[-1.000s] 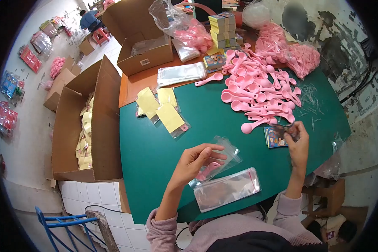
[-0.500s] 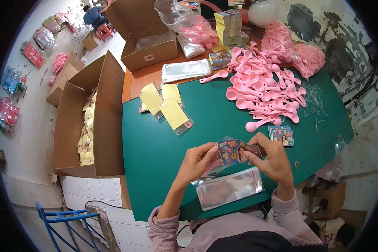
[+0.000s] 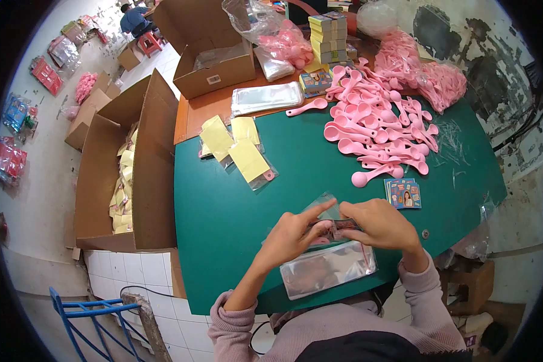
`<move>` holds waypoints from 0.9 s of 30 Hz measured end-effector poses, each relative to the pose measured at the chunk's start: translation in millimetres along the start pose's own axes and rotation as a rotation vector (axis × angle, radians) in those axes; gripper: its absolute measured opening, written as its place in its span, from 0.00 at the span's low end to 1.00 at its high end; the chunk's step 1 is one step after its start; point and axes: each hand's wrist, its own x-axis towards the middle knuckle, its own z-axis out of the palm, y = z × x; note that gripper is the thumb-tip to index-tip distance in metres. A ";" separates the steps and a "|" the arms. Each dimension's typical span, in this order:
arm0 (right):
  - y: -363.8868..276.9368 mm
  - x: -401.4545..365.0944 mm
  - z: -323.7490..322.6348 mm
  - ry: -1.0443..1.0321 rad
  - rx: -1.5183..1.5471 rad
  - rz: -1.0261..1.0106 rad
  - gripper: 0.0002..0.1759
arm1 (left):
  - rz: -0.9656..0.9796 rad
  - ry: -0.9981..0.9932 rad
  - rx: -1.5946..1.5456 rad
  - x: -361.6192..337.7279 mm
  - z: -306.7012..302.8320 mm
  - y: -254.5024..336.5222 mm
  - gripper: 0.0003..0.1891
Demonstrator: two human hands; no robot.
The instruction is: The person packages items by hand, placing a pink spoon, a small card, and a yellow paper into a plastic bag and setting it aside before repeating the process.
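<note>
My left hand [image 3: 297, 236] is closed on a small clear plastic bag [image 3: 327, 205], its fingers near the bag's mouth. A bit of a pink measuring spoon [image 3: 320, 241] shows under those fingers. From the other side my right hand [image 3: 381, 224] pinches a printed card [image 3: 346, 224], now mostly hidden between the two hands at the bag. Directly below them lies a stack of clear plastic bags [image 3: 327, 274]. A few more printed cards [image 3: 403, 195] rest on the green table [image 3: 223, 241], beyond my right hand.
Pink measuring spoons [image 3: 374, 123] are heaped at the back right. Several packed bags with yellow cards [image 3: 248, 160] lie at the left. An open carton [image 3: 154, 175] holding more packets stands against the table's left edge. Bundled cards [image 3: 329, 39] are stacked at the back. A person [image 3: 136, 21] sits far off.
The card, flat and facing me before, has turned edge-on and moved in at the bag. Both hands have come closer together, and the bag's clear film now stands up between them.
</note>
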 end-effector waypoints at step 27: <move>43.3 45.7 7.0 -0.050 0.616 -0.026 0.13 | -0.095 0.157 0.119 4.0 -22.4 -34.0 0.15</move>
